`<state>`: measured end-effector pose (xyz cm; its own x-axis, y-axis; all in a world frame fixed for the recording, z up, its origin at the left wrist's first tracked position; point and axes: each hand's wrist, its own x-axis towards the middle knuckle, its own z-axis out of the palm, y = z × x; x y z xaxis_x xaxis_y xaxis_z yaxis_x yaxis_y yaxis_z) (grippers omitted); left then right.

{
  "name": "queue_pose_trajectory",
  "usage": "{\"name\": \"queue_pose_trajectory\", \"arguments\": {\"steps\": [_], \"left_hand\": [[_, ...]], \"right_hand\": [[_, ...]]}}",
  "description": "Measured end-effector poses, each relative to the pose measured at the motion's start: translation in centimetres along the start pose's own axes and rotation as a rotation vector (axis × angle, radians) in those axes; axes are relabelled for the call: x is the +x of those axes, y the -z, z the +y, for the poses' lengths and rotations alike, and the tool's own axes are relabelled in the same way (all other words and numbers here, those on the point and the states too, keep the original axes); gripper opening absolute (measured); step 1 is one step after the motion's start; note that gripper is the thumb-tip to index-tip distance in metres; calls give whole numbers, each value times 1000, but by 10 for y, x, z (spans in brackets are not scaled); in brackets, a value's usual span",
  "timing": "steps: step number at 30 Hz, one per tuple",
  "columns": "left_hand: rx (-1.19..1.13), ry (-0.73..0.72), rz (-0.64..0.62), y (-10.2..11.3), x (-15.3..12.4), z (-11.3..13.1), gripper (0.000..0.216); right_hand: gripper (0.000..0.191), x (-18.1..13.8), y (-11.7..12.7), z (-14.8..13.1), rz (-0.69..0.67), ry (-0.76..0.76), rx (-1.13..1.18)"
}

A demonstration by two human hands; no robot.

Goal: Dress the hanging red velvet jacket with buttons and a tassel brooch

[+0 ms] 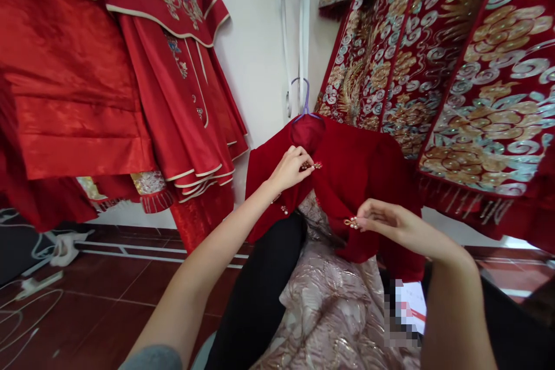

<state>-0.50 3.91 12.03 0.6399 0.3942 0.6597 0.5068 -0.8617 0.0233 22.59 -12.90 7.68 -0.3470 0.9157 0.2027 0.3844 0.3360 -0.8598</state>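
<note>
On a purple hanger (306, 95), before the white wall (249, 40), hangs a dark red jacket (347, 144), whose lower front lies over a pale shiny cloth (333, 306) on the person's lap. The left hand (289, 171) pinches an upper beaded fastener (318, 165) just below the collar, thumb and fingers brought together on it. The right hand (388, 222) holds a lower beaded fastener (350, 222) near the front edge, also in a narrow pinch; whether its hidden fingers grip fabric too, I cannot say with certainty. Both fasteners are apart from each other. Red garments (78, 87) hang on the left side, and a richly embroidered garment (390, 63) hangs on the right.
</note>
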Motion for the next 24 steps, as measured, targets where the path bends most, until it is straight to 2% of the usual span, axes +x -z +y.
{"name": "queue_pose_trajectory", "arguments": {"steps": [7,11,13,16,17,19,21,24], "left_hand": [[129,-126,-37,16,6,-1,18],[124,-162,-64,20,9,-5,21],[71,-139,-49,19,10,-4,20],[-49,-78,-1,18,10,-2,16],[-89,-56,11,18,9,-2,15],[-166,-1,23,18,9,-1,13],[-216,64,21,19,8,-2,12],[-102,125,-70,23,6,-5,22]], "right_hand": [[35,4,7,18,147,1,47],[37,12,1,22,244,17,47],[36,24,-10,16,445,85,54],[33,52,-32,-3,880,226,115],[33,64,-38,-11,950,247,111],[33,90,-47,-26,972,290,63],[35,116,-50,-39,910,333,41],[48,148,-54,-49,654,268,43]]}}
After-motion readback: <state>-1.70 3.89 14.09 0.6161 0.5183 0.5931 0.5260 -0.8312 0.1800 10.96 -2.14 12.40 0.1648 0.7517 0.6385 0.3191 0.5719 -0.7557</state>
